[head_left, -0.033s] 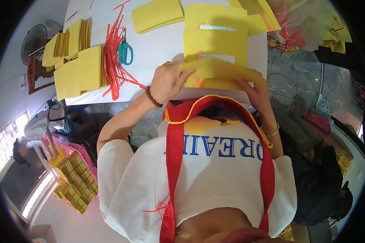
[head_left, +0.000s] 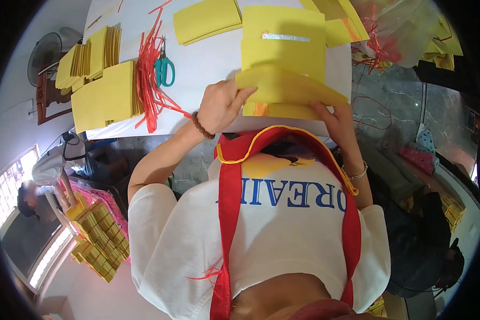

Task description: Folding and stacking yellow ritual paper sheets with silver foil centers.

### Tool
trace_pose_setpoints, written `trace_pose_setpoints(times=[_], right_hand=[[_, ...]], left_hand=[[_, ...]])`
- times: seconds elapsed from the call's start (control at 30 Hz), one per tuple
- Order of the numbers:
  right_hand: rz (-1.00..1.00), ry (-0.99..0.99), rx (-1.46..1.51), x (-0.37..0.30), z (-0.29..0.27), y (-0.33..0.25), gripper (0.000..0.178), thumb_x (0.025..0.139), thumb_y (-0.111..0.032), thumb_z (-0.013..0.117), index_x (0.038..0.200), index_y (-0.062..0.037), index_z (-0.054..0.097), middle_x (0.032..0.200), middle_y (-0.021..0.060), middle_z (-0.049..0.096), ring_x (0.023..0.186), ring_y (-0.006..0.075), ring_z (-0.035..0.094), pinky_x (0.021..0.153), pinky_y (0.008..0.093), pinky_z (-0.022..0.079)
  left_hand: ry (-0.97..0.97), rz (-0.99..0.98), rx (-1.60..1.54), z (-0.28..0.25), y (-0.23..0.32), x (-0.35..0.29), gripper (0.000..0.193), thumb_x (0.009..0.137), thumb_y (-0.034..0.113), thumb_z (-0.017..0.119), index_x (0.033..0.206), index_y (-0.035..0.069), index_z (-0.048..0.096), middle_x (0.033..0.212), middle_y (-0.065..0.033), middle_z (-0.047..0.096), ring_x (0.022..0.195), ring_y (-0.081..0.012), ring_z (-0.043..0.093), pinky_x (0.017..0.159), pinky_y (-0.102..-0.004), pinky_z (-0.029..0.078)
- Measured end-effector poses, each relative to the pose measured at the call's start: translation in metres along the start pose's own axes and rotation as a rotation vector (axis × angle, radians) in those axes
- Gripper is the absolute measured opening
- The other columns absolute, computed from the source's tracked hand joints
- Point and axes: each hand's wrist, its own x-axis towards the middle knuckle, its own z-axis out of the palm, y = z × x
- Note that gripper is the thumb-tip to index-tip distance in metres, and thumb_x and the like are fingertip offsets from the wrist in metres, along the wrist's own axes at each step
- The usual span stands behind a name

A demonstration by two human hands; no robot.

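Observation:
A yellow paper sheet (head_left: 288,88) is lifted and curved between my two hands near the table's front edge. My left hand (head_left: 218,106), with a brown bead bracelet at its wrist, pinches the sheet's left end. Its right end is in the grip of my right hand (head_left: 333,118), thumb on the near side; some fingers are hidden. Beneath and beyond it lie overlapping yellow sheets (head_left: 282,24), one bearing a silvery strip (head_left: 286,37). An orange mark (head_left: 261,109) shows on the sheet nearest me.
Red plastic strips (head_left: 149,80) and teal-handled scissors (head_left: 165,69) lie left of my hands, beside yellow paper stacks (head_left: 104,96). More yellow sheets (head_left: 207,21) sit farther back. A clear plastic bag (head_left: 397,26) is at the far right. One person works at left (head_left: 53,165), another at right (head_left: 418,240).
The lifted sheet's face has turned to show more of its surface, and it now covers most of the nearer silvery strip. Both hands keep almost the same place.

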Motion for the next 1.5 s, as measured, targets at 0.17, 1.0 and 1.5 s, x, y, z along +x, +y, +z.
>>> trace_pose_setpoints(times=[0.17,1.0,1.5], right_hand=[[0.261,0.255,0.401,0.017,0.011,-0.008,0.031,0.08,-0.012,0.062,0.11,-0.0035,0.056,0.098,0.0109,0.063,0.083,0.0179,0.061,0.069,0.0286,0.047],[0.375,0.282,0.226,0.033,0.019,0.003,0.041,0.077,-0.012,0.063,0.116,-0.0022,0.055,0.103,0.0182,0.062,0.09,0.0221,0.062,0.077,0.0294,0.046],[0.313,0.308,0.161,0.034,0.022,0.007,0.041,0.077,-0.015,0.063,0.115,-0.0035,0.056,0.103,0.0179,0.062,0.089,0.0271,0.062,0.076,0.0305,0.047]], left_hand=[[-0.016,-0.36,-0.405,0.009,-0.012,0.022,0.028,0.089,0.027,0.051,0.102,0.003,0.057,0.061,-0.0119,0.055,0.055,-0.0228,0.054,0.053,-0.0331,0.042],[0.216,-0.503,-0.677,0.001,-0.01,0.038,0.028,0.087,0.02,0.058,0.105,0.004,0.044,0.067,-0.0024,0.057,0.055,-0.0033,0.047,0.047,-0.019,0.033],[-0.05,0.318,0.3,0.036,0.019,0.063,0.051,0.079,0.023,0.061,0.127,0.013,0.045,0.136,-0.0148,0.034,0.126,-0.0324,0.03,0.101,-0.0443,0.027]])
